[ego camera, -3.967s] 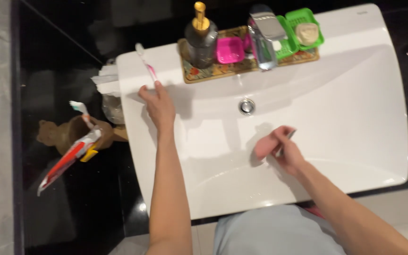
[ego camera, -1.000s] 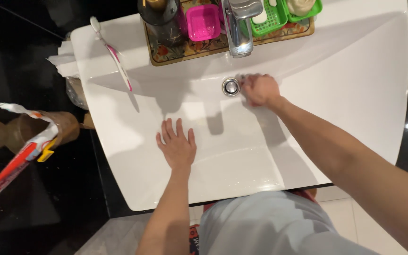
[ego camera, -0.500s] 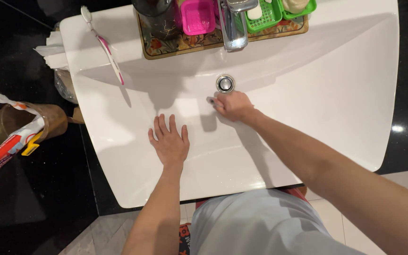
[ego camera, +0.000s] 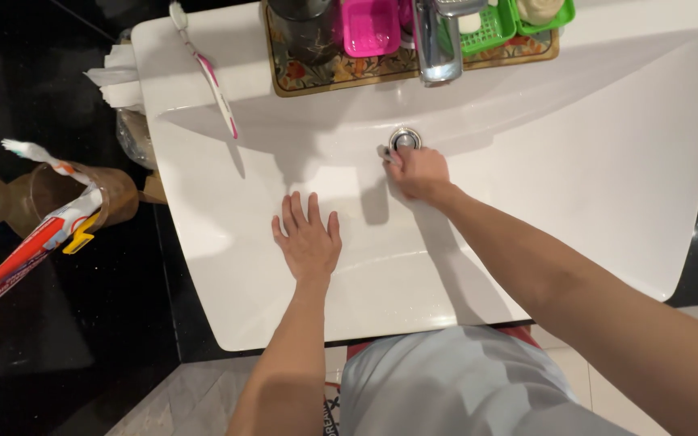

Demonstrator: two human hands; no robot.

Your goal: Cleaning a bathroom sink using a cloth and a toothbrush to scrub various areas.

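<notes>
The fingers [ego camera: 397, 161] of the right hand [ego camera: 418, 172] are curled together, their tips just at the 6 o'clock side of the round metal drain plug [ego camera: 405, 139]. Something small and pale seems to be pinched in them, but I cannot tell what it is. The left hand [ego camera: 309, 240] lies flat on the sloping floor of the white basin [ego camera: 591, 161] with its fingers spread apart, holding nothing, at about 8 o'clock from the drain.

The drain plug sits low in the basin, at 6 o'clock from the chrome tap [ego camera: 436, 40]. It looks like a stiff, smooth metal disc, probably slick when wet and set flush, so only its rim would give the fingertips any purchase. The glazed basin under the left palm is hard and likely slippery too.

Further out, a patterned tray [ego camera: 349, 77] stands along the back rim at 12 o'clock, carrying a dark bottle [ego camera: 304, 16], a pink dish [ego camera: 371, 28] and a green soap basket [ego camera: 498, 28]. A pink-and-white toothbrush [ego camera: 208, 69] lies over the basin's rim at 10 o'clock. On the black bench [ego camera: 66, 323] at 9 o'clock stands a brown cup [ego camera: 111, 194] with a red-and-white toothpaste tube [ego camera: 22, 258] leaning out of it; both look light and easy to tip.
</notes>
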